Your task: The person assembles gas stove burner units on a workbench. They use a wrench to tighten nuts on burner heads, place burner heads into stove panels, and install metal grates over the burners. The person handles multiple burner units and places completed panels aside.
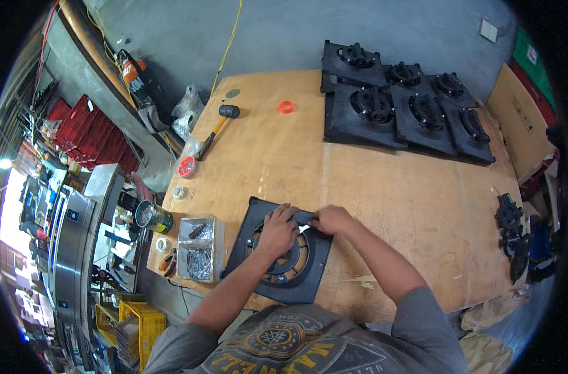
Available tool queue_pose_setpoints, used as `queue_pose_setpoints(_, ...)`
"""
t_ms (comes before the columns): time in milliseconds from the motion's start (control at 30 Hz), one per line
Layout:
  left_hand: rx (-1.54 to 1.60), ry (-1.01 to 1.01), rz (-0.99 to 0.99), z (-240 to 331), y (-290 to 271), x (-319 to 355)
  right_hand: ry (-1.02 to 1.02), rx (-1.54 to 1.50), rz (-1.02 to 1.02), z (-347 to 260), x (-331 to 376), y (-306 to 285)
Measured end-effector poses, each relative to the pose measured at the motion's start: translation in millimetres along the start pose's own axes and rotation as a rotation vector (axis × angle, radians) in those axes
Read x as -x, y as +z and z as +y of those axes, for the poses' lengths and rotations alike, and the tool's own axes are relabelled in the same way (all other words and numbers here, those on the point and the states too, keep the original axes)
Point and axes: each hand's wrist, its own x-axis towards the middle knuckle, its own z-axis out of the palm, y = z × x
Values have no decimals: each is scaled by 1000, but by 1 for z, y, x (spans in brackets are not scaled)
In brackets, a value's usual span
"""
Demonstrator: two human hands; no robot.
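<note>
A black square panel (316,274) with a large round opening and a segmented ring (302,258) lies flat on the table's near edge before me. Across its upper left part rests my left hand (278,232), fingers stretched out over the surface. My right hand (332,220) is closed at the panel's upper right edge, its fingertips pinched together. Whatever they pinch is too small or hidden to make out. Between the two hands shows a small bright white patch (304,229); I cannot tell what it is.
Left of the panel sits a divided box (200,248) of screws, near orange-handled pliers (168,262) and a dark can (154,216). Farther off lie a mallet (218,128) and an orange-red ring (286,107). Black panels with round fittings (393,115) are stacked far right; black parts (512,234) lie nearer.
</note>
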Motion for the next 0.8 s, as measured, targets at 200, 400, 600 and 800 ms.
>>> queue_pose_setpoints(200, -1, 0, 4, -3, 4, -1, 199, -103, 325, -40, 64, 60)
queue_pose_setpoints(400, 116, -100, 97, -5, 4, -1, 193, -326, 195, -19, 50, 49)
queue_pose_setpoints(600, 326, -316, 211, -7, 8, -3, 52, -18, -3, -15, 24, -28)
queue_pose_setpoints(800, 393, -644, 48, -18, 16, -5, -128, 160, -163, -11, -31, -50)
